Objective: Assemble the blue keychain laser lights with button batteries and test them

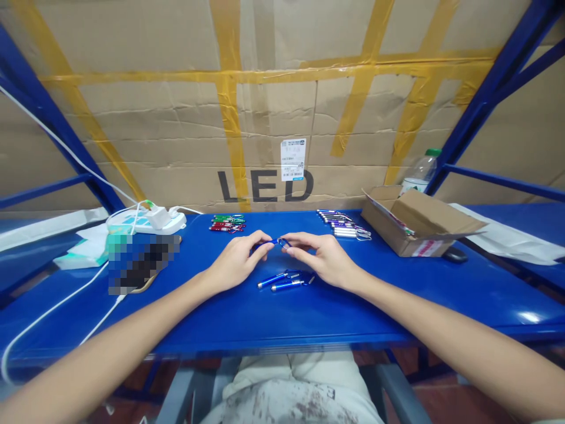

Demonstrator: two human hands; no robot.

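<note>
Blue keychain torch (274, 242): small, slim, metallic; held level and crosswise, pinched at either end by fingertips of left hand (236, 260) and right hand (321, 257), just above table (397, 297) middle, between near and far edges

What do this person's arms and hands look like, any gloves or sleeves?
Both are bare. The left hand and right hand wear no gloves, and no rings show. The left forearm and right forearm carry no sleeves, watch or wristband down to the picture's edges.
</note>
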